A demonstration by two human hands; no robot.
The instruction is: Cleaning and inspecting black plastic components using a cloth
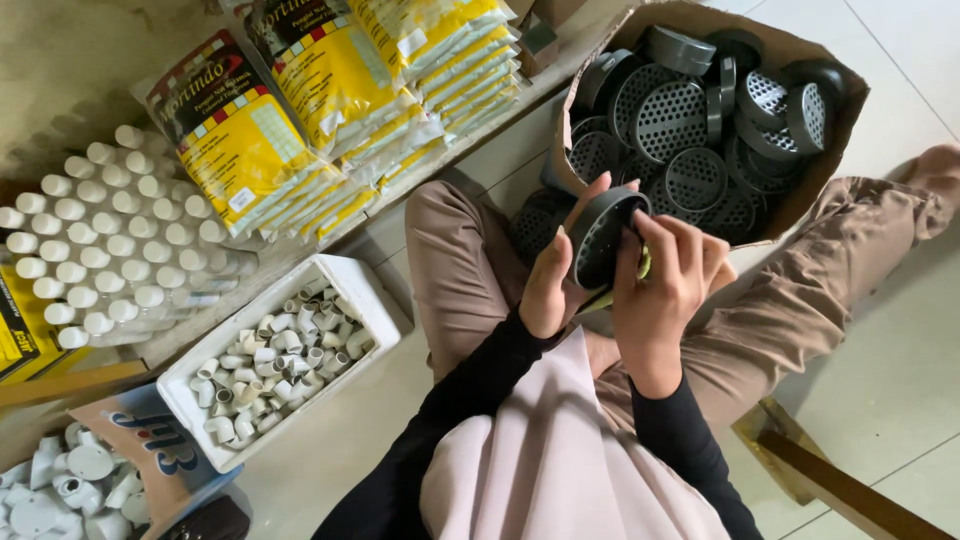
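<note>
Strainer cap [603, 237], dark and round, sits gripped between the left hand [553, 283] and right hand [662, 283]. Left of them, a white tub [372, 300] holds pale pipe fittings [270, 368]; beyond the hands, a cardboard box [815, 60] holds perforated dark discs [672, 120] (a yellow-green bit under the right fingers is mostly hidden).

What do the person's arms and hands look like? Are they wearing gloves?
No gloves. Both the left hand and the right hand are bare, with no rings showing. Each arm wears a long, snug black sleeve reaching to the wrist.
</note>
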